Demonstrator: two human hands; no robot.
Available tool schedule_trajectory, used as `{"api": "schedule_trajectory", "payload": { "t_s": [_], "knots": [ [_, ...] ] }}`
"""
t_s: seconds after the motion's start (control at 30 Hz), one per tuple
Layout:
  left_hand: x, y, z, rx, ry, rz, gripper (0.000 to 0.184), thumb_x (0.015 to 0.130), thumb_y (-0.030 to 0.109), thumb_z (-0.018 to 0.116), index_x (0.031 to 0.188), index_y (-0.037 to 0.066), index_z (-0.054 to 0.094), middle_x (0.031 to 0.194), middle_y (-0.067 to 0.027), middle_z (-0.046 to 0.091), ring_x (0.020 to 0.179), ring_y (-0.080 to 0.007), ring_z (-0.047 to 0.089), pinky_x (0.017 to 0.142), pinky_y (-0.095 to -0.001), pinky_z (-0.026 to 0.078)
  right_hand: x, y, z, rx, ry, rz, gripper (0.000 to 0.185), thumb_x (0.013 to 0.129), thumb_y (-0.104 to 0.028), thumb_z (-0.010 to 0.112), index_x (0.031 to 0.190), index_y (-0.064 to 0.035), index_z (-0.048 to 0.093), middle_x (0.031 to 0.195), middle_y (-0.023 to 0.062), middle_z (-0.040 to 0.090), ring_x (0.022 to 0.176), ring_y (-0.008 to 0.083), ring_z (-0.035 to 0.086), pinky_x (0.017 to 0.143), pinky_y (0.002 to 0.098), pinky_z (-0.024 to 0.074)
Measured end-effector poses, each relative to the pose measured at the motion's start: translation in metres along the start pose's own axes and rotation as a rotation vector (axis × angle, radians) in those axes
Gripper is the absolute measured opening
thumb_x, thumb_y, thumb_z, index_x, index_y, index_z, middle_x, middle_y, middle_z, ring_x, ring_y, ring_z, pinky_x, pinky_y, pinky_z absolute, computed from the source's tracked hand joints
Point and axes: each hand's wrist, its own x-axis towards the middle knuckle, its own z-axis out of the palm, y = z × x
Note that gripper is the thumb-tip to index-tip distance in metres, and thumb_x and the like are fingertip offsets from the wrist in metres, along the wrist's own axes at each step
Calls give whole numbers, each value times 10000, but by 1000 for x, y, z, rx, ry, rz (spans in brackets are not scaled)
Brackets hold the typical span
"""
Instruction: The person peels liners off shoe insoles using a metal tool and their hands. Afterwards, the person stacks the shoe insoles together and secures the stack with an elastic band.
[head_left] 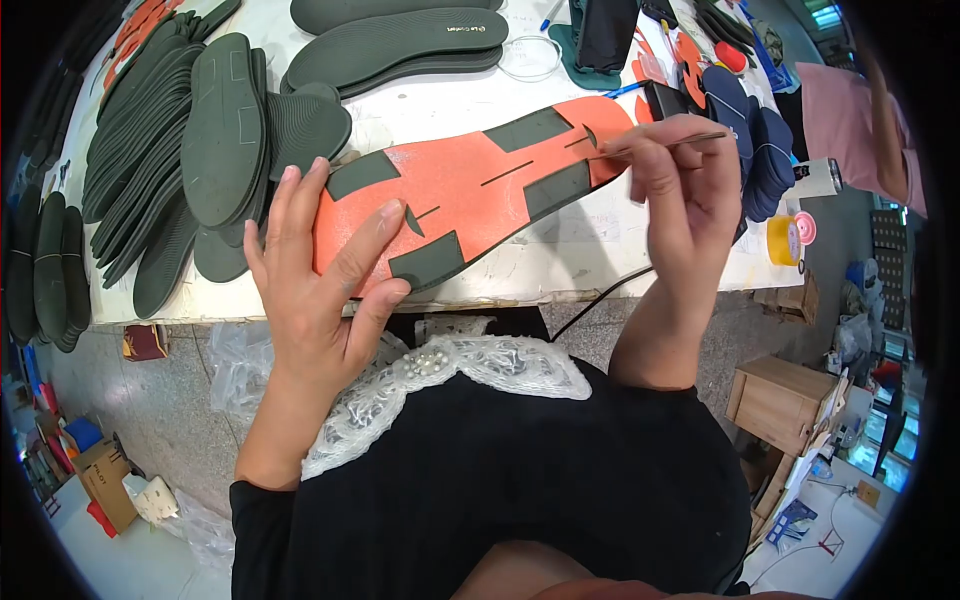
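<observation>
An orange template (460, 175) with cut-out windows lies over a dark green insole (430, 262) at the table's front edge; the green shows through the windows. My left hand (325, 270) rests spread on the template's left end, fingers apart, pressing on its surface. My right hand (685, 185) pinches a thin pen-like tool (665, 145) between thumb and fingers, its tip at the template's right end, near a small curved slot. Which kind of tool it is, I cannot tell.
Stacked green insoles (150, 150) fill the table's left side, with more insoles (400, 45) behind the template. Dark blue insoles (765, 150), a yellow tape roll (784, 240) and a black phone-like object (667, 100) sit at the right. Another person (855, 125) is beyond.
</observation>
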Motion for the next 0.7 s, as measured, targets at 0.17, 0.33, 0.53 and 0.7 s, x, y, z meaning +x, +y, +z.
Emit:
{"api": "schedule_trajectory", "payload": {
  "t_s": [0.17,0.33,0.53,0.7],
  "knots": [
    [0,1,-2,67,-31,2,482,895,508,638,1308,267,697,1552,-209,401,1430,-421,365,1080,-700,182,11,-6,22,24,72,-9,60,890,67,606,915,13,615,849,67,664,629,113,533,568,210,416],
    [-1,0,-6,100,-52,-3,481,903,512,626,1308,261,692,1562,-210,389,1443,-425,347,1086,-711,164,29,-10,65,10,-157,-52,100,894,82,582,971,25,611,863,70,671,654,131,559,608,213,453],
    [-1,0,-1,96,-39,27,495,887,540,631,1306,282,685,1561,-223,380,1438,-436,353,1031,-768,185,35,-22,74,-110,-318,-146,119,875,106,569,959,45,628,924,78,686,702,150,605,655,211,496],
    [0,-3,-3,94,-51,42,519,875,555,639,1320,291,669,1556,-237,375,1433,-441,361,996,-795,214,38,-31,101,-208,-403,-198,132,848,114,571,927,41,647,941,84,687,706,146,605,651,205,494]
  ]
}}
